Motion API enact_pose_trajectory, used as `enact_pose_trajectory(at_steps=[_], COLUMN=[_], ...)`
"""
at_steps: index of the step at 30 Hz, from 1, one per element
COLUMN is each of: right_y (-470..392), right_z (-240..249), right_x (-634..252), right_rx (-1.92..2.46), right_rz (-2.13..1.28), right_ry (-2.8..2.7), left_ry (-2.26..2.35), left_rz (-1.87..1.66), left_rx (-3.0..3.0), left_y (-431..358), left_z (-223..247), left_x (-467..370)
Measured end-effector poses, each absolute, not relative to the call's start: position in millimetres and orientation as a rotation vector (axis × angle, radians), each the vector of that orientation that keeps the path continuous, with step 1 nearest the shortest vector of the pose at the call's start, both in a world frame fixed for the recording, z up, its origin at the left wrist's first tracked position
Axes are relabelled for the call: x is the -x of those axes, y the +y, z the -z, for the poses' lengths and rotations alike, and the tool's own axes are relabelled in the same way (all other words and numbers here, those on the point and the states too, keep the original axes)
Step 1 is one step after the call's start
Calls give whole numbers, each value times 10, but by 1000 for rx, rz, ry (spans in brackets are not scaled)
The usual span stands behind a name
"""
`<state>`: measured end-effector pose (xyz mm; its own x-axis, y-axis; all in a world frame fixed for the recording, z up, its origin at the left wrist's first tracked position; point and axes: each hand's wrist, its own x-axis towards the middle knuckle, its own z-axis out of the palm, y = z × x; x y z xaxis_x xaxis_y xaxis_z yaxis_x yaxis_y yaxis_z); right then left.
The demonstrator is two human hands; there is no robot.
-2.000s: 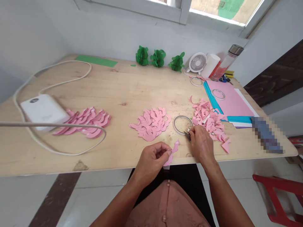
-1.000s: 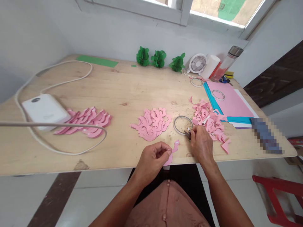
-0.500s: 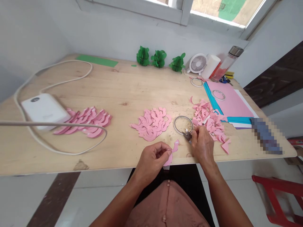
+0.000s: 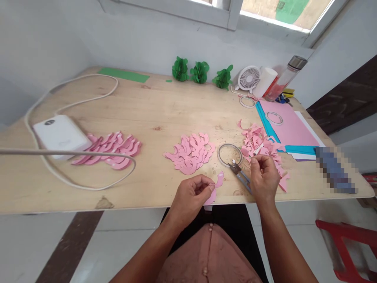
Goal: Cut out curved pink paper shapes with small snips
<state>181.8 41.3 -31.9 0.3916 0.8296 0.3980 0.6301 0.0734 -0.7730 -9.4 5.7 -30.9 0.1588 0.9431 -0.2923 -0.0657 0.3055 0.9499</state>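
My left hand [image 4: 194, 194] is closed in a pinch on a curved pink paper cutout [image 4: 219, 181] near the table's front edge. A pale strip shows on the cutout's upper end. My right hand [image 4: 266, 179] is closed, thumb against fingers, beside the paper scraps; whatever it pinches is too small to make out. Thread snips [image 4: 240, 175] lie on the table just left of that hand, their blades pointing at a roll of narrow tape [image 4: 229, 155]. Left of the roll is a loose pile of pink cutouts [image 4: 193, 151].
Pink scraps [image 4: 259, 141] lie right of the tape roll. Farther left are layered pink cutouts [image 4: 118, 147], a white power bank [image 4: 60, 135] and a looping cable [image 4: 88, 188]. Green paper ornaments [image 4: 199, 72], a small fan [image 4: 249, 78] and a bottle [image 4: 281, 84] stand behind.
My right hand has let go of the thread snips and moved right; the snips now lie on the table. My left hand keeps its pinch on the cutout. The view has shifted slightly.
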Motion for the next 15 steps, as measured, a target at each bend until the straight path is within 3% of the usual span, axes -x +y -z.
enact_pose_trajectory(at_steps=[9,15], right_y=[21,-116], right_z=[126,184], right_x=[-1477,-1308], right_rx=[1366,1306], right_rz=[-944,-1111], right_ry=[-1194,-1179], left_ry=[1162,1102], left_rz=[-1045,-1091], left_rx=[-765,-695], left_y=[82,85], left_z=[178,179], left_x=[35,-7])
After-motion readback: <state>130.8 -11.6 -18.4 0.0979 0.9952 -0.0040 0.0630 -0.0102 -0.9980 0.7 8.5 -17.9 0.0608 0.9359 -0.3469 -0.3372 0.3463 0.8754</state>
